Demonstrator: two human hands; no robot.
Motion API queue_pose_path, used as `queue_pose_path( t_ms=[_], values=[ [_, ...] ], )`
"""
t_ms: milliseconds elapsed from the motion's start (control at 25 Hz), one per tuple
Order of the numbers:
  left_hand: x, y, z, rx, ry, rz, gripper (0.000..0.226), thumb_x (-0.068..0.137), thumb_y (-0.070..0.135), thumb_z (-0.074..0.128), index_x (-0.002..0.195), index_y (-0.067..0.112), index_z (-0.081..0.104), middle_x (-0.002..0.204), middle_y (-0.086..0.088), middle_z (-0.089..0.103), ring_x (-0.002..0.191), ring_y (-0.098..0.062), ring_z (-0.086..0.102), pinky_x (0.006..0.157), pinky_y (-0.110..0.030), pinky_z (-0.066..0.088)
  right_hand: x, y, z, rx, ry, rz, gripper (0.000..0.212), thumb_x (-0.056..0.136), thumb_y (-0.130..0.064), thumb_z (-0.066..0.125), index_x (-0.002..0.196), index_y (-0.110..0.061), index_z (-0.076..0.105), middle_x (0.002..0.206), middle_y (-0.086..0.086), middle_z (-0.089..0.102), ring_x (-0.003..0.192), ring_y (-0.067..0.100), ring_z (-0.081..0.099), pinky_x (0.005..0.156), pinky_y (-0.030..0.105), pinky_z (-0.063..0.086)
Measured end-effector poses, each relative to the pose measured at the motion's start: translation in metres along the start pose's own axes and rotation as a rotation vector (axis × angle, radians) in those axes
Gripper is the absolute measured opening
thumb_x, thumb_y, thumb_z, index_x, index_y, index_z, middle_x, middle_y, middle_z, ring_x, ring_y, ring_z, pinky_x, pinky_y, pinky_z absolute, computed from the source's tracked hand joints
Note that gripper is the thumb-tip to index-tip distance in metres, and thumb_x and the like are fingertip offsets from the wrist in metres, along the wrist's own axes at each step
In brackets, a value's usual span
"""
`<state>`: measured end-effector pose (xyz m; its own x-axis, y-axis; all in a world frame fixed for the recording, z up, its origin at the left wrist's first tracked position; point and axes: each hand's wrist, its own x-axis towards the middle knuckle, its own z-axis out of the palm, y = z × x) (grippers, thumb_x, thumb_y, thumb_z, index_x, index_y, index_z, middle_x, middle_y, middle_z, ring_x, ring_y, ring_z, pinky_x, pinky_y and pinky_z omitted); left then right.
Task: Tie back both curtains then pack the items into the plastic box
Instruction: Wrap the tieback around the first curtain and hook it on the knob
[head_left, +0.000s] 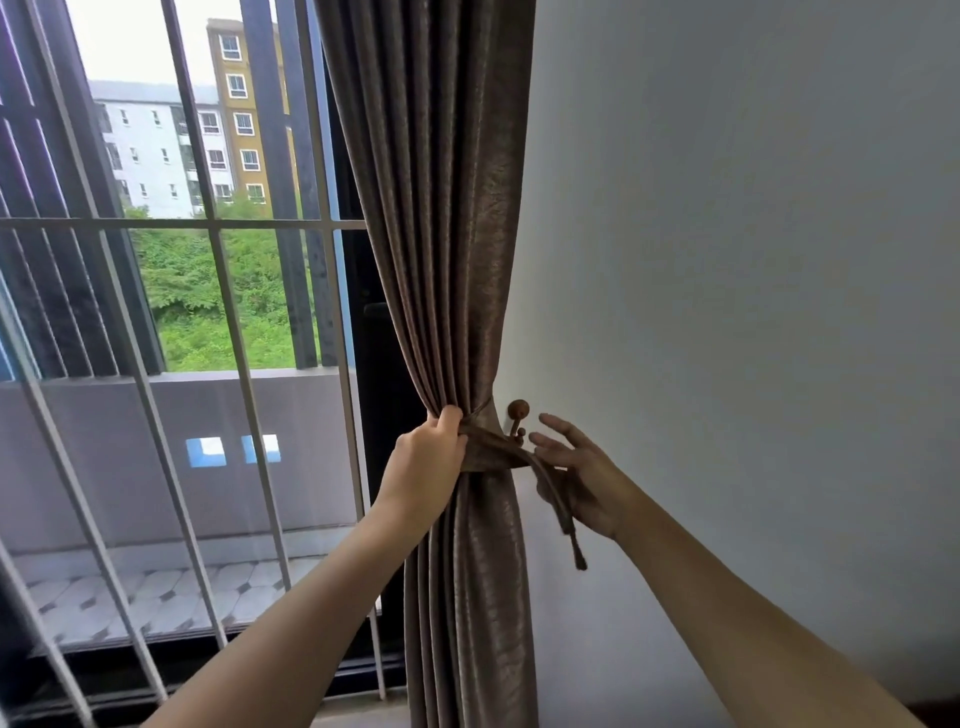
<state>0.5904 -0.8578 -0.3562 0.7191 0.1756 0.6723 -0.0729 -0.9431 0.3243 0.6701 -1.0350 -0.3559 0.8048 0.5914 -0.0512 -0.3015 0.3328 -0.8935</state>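
A brown-grey curtain hangs gathered into a bunch beside the white wall. A matching fabric tieback wraps around it at waist height. My left hand grips the curtain and the tieback on the bunch's left side. A brown wooden hook sticks out of the wall just right of the bunch. One end of the tieback, with a thin cord, hangs down over my right hand, whose fingers are spread just below and right of the hook. The plastic box and the other curtain are out of view.
The white wall fills the right side. On the left is a glass door with white metal bars, and a tiled balcony lies beyond it.
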Motion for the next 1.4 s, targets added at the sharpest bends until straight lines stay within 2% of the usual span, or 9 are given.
queue_pose_path(
  t_ms=[80,200,320,440,560,640,920,1280,1400],
  values=[
    [0.006,-0.001,-0.002,0.035,-0.011,-0.012,0.021,0.095,0.02,0.052,0.109,0.006,0.059,0.089,-0.011,0.069,0.081,-0.028,0.067,0.066,-0.026,0.049,0.0,-0.003,-0.008,0.225,0.005,0.001,0.028,0.088,-0.002,0.054,0.114,-0.013,0.059,0.105,0.008,0.067,0.068,0.017,0.069,0.062,0.027,0.058],
    [0.007,-0.013,-0.011,0.001,0.013,0.005,0.021,0.092,0.018,0.058,0.107,0.004,0.064,0.087,-0.011,0.068,0.078,-0.026,0.064,0.066,-0.022,0.04,0.001,-0.002,-0.013,0.606,0.008,-0.103,0.013,0.083,-0.005,0.058,0.096,-0.003,0.061,0.1,0.019,0.065,0.095,0.031,0.067,0.086,0.036,0.056],
    [0.005,-0.043,-0.022,-0.077,-0.005,0.089,0.02,0.084,0.011,0.068,0.102,0.002,0.067,0.074,-0.002,0.062,0.063,-0.006,0.058,0.063,-0.021,0.044,0.009,0.007,-0.007,0.71,-0.006,-0.188,0.024,0.081,-0.006,0.063,0.104,-0.004,0.058,0.112,0.023,0.062,0.111,0.031,0.062,0.091,0.034,0.053],
    [0.006,-0.063,-0.036,-0.124,-0.089,0.19,0.019,0.081,0.01,0.07,0.096,0.0,0.066,0.067,0.005,0.058,0.062,0.013,0.055,0.062,-0.002,0.04,0.028,0.024,0.007,0.495,0.136,-0.167,0.013,0.091,-0.006,0.055,0.104,-0.004,0.056,0.104,0.013,0.065,0.081,0.01,0.071,0.073,0.019,0.057],
    [0.008,-0.07,-0.042,-0.14,-0.121,0.231,0.021,0.079,0.017,0.066,0.093,0.001,0.065,0.066,0.006,0.059,0.063,0.014,0.054,0.06,-0.001,0.039,0.041,0.039,0.02,0.277,0.344,0.014,0.011,0.093,-0.019,0.056,0.087,-0.011,0.059,0.078,0.001,0.062,0.045,0.0,0.06,0.045,0.012,0.049],
    [0.009,-0.073,-0.04,-0.152,-0.109,0.233,0.021,0.078,0.017,0.066,0.092,0.002,0.064,0.063,0.007,0.057,0.061,0.012,0.054,0.059,-0.001,0.038,0.046,0.044,0.023,0.215,0.403,0.112,0.011,0.093,-0.025,0.056,0.091,-0.015,0.06,0.074,-0.003,0.061,0.04,-0.001,0.057,0.038,0.012,0.043],
    [0.007,-0.079,-0.032,-0.177,-0.075,0.223,0.019,0.079,0.014,0.07,0.094,0.003,0.065,0.064,0.007,0.059,0.065,0.011,0.056,0.061,0.0,0.04,0.057,0.054,0.022,-0.003,0.476,-0.083,0.025,0.093,-0.032,0.056,0.114,-0.019,0.052,0.088,0.0,0.059,0.067,0.01,0.051,0.059,0.021,0.042],
    [0.002,-0.075,-0.029,-0.207,-0.05,0.235,0.02,0.077,0.015,0.068,0.093,0.003,0.065,0.065,0.003,0.061,0.067,0.005,0.058,0.062,0.0,0.04,0.078,0.06,0.007,-0.534,0.508,-0.36,0.02,0.097,-0.024,0.049,0.116,-0.025,0.05,0.084,0.006,0.068,0.062,0.012,0.059,0.069,0.03,0.053],
    [0.001,-0.075,-0.027,-0.21,-0.041,0.236,0.02,0.078,0.016,0.068,0.093,0.003,0.065,0.065,0.003,0.062,0.067,-0.002,0.06,0.062,-0.001,0.042,0.082,0.062,0.003,-0.621,0.512,-0.416,0.025,0.097,-0.019,0.047,0.119,-0.021,0.059,0.1,0.004,0.066,0.058,0.011,0.059,0.059,0.017,0.05]
  ],
)
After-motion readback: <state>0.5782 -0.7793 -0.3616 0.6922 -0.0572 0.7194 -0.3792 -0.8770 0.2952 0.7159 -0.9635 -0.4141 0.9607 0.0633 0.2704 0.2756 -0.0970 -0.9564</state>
